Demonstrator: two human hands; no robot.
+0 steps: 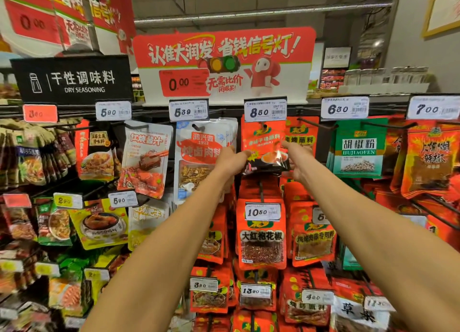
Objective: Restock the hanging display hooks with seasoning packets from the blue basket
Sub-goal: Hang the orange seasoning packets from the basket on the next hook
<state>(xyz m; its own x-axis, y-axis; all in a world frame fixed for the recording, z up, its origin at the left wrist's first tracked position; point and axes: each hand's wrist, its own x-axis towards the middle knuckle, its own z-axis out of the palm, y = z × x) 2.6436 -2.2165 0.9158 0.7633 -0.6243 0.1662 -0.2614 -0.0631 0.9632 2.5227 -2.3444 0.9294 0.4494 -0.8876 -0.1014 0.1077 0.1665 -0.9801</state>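
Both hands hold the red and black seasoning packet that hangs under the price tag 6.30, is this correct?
Not quite. In the head view the left hand and right hand hold the red and black seasoning packet under the white price tag reading 8.50, not 6.30. The 6.30 tag is above the green pepper powder packets.

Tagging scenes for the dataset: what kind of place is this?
A supermarket aisle, the dry seasoning section. A black sign reads "DRY SEASONING", price tags top the hooks, and rows of hanging packets fill the rack. Both hands hold a red packet at one hook.
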